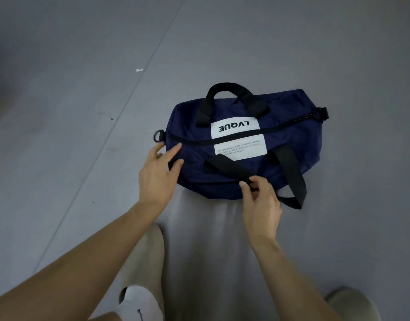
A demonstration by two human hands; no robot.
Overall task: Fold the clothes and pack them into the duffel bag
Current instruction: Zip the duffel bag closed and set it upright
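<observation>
**Fig. Closed duffel on floor, both hands at its near side**

Navy soft-fabric duffel bag lies flat on the grey floor. Its black zip is closed and runs along the near edge of the white "LVQUE" label.

L hand, left of label at the bag's end: fingers straight and spread, tips resting on fabric by the zip end, holding nothing. R hand, nearer than label and slightly right: thumb and fingers pinch the black webbing near handle. The matching far handle arches beyond label.

A pale patch lies nearer than label, at the bag's edge. It may be cloth or glare; can't tell.

Handling (est.): the bag looks light and limp, prob. with little inside. The shell seems thin and slick, so it is likely to slide or crumple if pushed. To lift, take it by the webbing handles. To open, pin the fabric at the zip end w/ one hand and draw the zip w/ the other.
</observation>
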